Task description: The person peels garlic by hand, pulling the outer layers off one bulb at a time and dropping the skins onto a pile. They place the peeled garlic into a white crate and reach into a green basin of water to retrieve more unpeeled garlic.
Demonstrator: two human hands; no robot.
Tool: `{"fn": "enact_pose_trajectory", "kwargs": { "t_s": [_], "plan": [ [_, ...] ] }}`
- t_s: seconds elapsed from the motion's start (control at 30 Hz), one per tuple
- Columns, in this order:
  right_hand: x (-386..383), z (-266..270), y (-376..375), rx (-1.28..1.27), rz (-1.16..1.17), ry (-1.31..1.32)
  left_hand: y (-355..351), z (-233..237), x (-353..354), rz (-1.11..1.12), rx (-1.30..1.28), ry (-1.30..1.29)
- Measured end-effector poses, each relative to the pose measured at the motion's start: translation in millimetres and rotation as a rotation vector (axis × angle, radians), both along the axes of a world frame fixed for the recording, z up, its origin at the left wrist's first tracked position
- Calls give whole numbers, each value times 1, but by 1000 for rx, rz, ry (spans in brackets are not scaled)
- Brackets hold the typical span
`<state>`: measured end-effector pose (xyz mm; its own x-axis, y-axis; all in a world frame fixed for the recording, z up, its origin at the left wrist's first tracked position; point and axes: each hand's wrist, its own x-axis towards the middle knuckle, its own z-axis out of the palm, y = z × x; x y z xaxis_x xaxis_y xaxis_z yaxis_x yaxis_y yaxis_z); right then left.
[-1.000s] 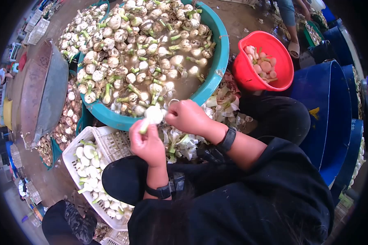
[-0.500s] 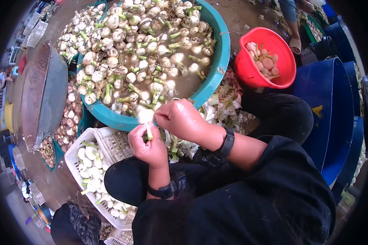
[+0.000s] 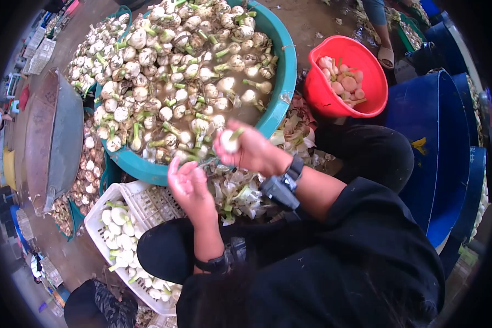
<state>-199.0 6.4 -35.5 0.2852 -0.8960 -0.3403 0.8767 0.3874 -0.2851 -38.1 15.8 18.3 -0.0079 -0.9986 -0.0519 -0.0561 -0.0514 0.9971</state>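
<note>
A peeled white garlic bulb (image 3: 230, 143) with a short green stem sits in my right hand (image 3: 257, 153), whose fingers curl around it with the palm turned up. My left hand (image 3: 191, 188) is just to its left, blurred, with the fingers apart and nothing visible in them. Both hands are over the near rim of a teal tub (image 3: 142, 168). Muddy garlic bulbs (image 3: 164, 71) with cut stems are heaped in its brown water. Beneath the hands lies a pile of stripped skins (image 3: 238, 191).
A white crate (image 3: 95, 218) holding cleaned bulbs stands at my left knee. Beyond my right knee are a red bucket (image 3: 322, 98) with pale pieces inside and large blue barrels (image 3: 410, 115). A metal cart (image 3: 65, 136) is at left. Another person's foot (image 3: 386, 56) shows at top right.
The bulb has passed from my left hand to my right hand, which has turned palm up and shifted slightly right. My left hand's fingers have opened. The view has shifted slightly.
</note>
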Motion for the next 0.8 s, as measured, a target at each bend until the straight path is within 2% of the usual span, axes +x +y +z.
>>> {"fn": "enact_pose_trajectory", "kwargs": {
  "t_s": [0.03, 0.1, 0.17, 0.2, 0.23, 0.27, 0.3, 0.33, 0.37, 0.43, 0.5, 0.53, 0.6, 0.63, 0.67, 0.7, 0.73, 0.8],
  "plan": [
    [-16, -4, -7, -190, -80, -251, -3, 5, 3, 50, 52, 2],
    [-53, 48, -9, -246, -372, -312, -7, 1, 13, 172, 173, 79],
    [-78, 18, -37, 30, -611, -29, -9, -5, 11, 185, 290, 169],
    [-85, -22, -52, 248, -542, 668, -10, -6, 4, 146, 301, 131],
    [-86, -19, -53, 253, -281, 838, -10, -6, -4, 104, 313, 92],
    [-90, -135, -85, 391, -80, 1398, -11, -10, -8, 62, 278, 43],
    [-94, -243, -116, 613, 216, 1886, -12, -15, -10, 13, 215, 3],
    [-71, -138, -100, 743, 30, 1582, -13, -14, -12, 1, 204, -22],
    [-78, -190, -103, 136, 459, 2083, -15, -13, -12, -10, 194, -49],
    [-66, -139, -92, -313, 893, 2313, -17, -22, -6, -7, 227, -65],
    [-39, -121, -76, 12, 205, 2079, -21, -23, -2, 15, 260, -79],
    [-26, -85, -58, -20, 67, 1754, -22, -19, -5, 66, 392, 37],
    [5, -46, -23, -249, 20, 1500, -26, -20, -5, 80, 610, 265],
    [20, -24, -6, -299, 106, 1502, -28, -24, -5, 131, 662, 349],
    [31, -2, 6, -344, 238, 1572, -30, -26, 0, 78, 687, 382],
    [36, 10, 14, -560, 274, 1553, -33, -26, 3, 18, 710, 417],
    [39, 21, 18, -597, 339, 1659, -34, -22, -3, 143, 664, 276],
    [43, 32, 19, -635, 405, 1769, -30, -27, 0, 104, 628, 261]
  ]
}}
